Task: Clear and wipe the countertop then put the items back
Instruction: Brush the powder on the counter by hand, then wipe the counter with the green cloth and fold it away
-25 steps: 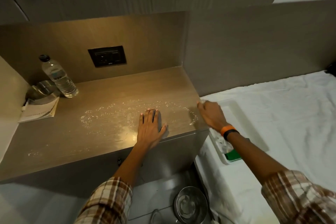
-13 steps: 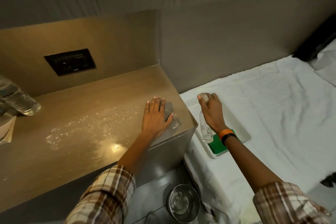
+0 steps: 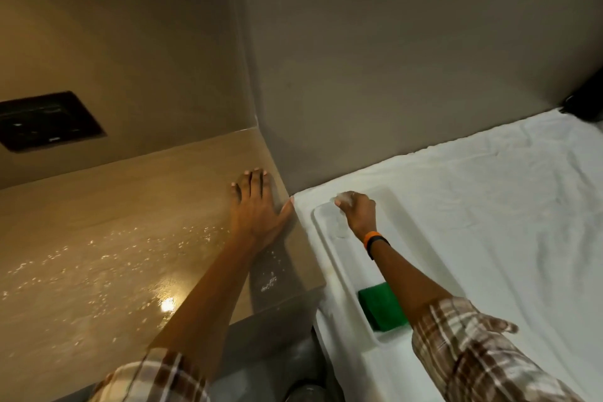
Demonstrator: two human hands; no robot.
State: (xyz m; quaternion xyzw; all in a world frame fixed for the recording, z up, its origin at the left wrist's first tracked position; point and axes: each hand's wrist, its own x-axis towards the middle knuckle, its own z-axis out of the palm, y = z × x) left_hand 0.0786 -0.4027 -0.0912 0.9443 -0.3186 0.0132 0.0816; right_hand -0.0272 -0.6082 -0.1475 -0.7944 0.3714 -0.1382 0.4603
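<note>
the left hand (image 3: 257,209) lies flat, palm down with fingers stretched out and together, on the brown wood-grain countertop (image 3: 124,222), close to its far right corner; the thumb reaches to the counter's right edge. it grips nothing. the counter surface carries a scatter of small white droplets or foam specks (image 3: 107,258) across the middle and a few more near the right front edge, and a bright spot of reflected light sits near the forearm. on the back wall above the counter is a dark rectangular wall socket plate (image 3: 45,121). to the right of the counter, lower down, lies a white rumpled bed sheet (image 3: 489,206), and on it rests a white shallow rectangular plastic tray (image 3: 408,222), just beside the counter's side. the right hand (image 3: 357,210) is over the far end of this tray, fingers curled closed around a small clear, pale thing (image 3: 344,196) of which only the top shows between thumb and forefinger; what it is cannot be told for sure, though a faint clear shape shows under the hand against the tray floor. the right wrist wears an orange and black wristband (image 3: 375,240). at the near end of the tray lies a green rectangular scrub sponge (image 3: 383,305), partly hidden by the right forearm. both arms wear brown and white plaid sleeves (image 3: 473,359) rolled to the elbows. a dark object (image 3: 587,101) sits at the far right edge above the sheet, too cut off to identify.
</note>
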